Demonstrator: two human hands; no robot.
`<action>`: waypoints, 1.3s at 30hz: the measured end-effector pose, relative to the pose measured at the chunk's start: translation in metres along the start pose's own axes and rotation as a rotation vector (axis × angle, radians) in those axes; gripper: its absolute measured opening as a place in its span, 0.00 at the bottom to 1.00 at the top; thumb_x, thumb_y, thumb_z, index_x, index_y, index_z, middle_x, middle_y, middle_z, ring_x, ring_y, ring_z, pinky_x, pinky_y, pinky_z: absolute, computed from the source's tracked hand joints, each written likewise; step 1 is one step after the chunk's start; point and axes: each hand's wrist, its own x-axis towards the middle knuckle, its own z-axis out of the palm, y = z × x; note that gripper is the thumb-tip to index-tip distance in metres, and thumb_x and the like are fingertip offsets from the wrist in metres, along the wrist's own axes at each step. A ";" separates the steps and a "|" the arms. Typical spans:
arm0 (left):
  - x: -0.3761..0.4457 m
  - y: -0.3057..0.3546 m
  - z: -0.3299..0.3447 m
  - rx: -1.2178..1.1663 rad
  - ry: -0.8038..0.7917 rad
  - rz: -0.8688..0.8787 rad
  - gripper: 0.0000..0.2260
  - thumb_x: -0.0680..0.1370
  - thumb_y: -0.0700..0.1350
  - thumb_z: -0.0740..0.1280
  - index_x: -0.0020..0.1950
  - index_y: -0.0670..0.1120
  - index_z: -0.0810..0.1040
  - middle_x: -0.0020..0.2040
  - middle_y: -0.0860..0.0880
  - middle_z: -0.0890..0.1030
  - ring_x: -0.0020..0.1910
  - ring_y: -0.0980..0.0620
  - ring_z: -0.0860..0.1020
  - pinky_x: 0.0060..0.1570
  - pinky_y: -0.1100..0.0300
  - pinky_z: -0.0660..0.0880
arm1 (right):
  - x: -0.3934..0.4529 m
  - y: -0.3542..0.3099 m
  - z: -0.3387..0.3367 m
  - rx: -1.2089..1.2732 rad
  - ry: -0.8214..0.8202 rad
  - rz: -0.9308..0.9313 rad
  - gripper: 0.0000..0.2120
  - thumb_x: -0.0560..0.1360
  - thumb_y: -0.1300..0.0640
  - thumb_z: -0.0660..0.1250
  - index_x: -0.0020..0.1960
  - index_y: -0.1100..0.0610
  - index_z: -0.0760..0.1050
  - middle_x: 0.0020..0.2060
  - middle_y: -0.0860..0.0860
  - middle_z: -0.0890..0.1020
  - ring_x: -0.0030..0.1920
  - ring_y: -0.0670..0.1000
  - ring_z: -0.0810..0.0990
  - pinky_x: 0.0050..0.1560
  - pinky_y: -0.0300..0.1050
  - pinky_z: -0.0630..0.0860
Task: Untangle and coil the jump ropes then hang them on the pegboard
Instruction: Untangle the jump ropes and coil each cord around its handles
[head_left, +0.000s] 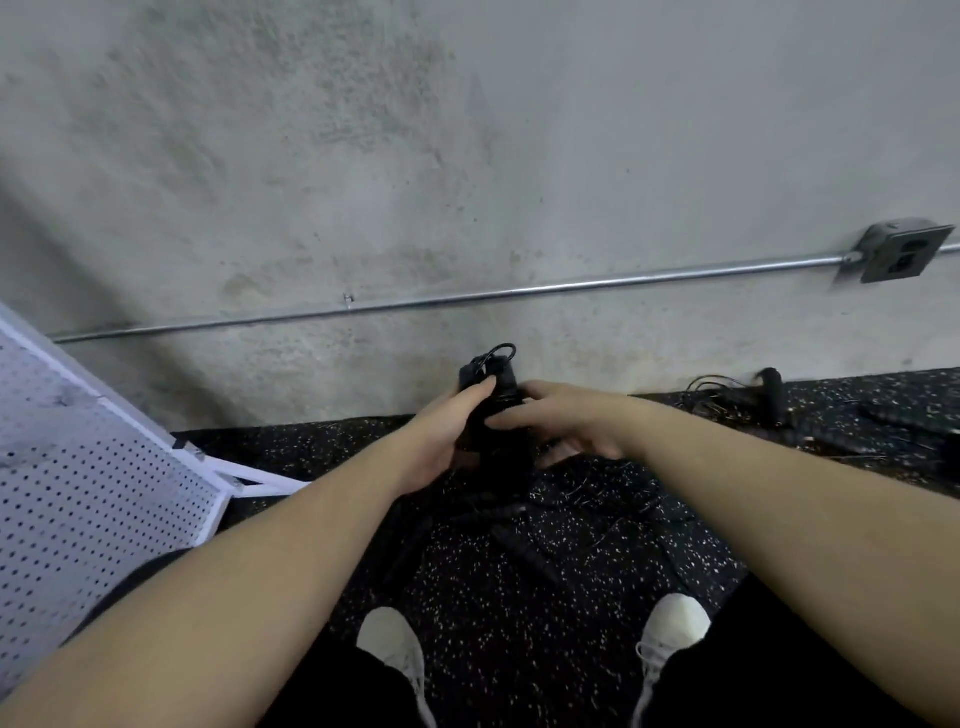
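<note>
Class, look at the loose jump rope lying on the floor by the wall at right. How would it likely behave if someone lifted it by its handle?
The jump rope would probably go floppy: its thin cord lies in loose loops. Those loops may snag together, since they overlap. Its handle looks rigid and round, so it might roll on the floor.

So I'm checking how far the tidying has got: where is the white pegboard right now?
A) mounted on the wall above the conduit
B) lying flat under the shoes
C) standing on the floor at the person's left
C: the white pegboard stands tilted on the speckled floor at the left, nothing visibly hung on it.
</note>
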 end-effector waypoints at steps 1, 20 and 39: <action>0.008 -0.007 -0.002 0.037 0.041 0.009 0.19 0.81 0.62 0.64 0.69 0.56 0.75 0.61 0.50 0.84 0.59 0.46 0.83 0.63 0.45 0.78 | 0.008 0.006 0.004 0.011 0.026 -0.004 0.16 0.77 0.49 0.73 0.62 0.47 0.75 0.55 0.48 0.86 0.54 0.50 0.85 0.54 0.48 0.82; 0.093 -0.232 -0.078 0.643 0.087 -0.330 0.11 0.84 0.48 0.63 0.65 0.49 0.76 0.55 0.48 0.80 0.49 0.48 0.81 0.41 0.56 0.76 | 0.125 0.243 0.107 -0.413 -0.046 0.471 0.37 0.68 0.42 0.79 0.68 0.56 0.68 0.59 0.48 0.75 0.57 0.51 0.74 0.55 0.45 0.73; 0.110 -0.279 -0.079 0.469 0.188 -0.407 0.08 0.83 0.44 0.61 0.51 0.55 0.78 0.50 0.46 0.83 0.44 0.47 0.80 0.50 0.45 0.81 | 0.152 0.283 0.075 -0.650 0.201 0.409 0.21 0.76 0.51 0.69 0.67 0.50 0.71 0.62 0.51 0.75 0.62 0.56 0.75 0.59 0.52 0.76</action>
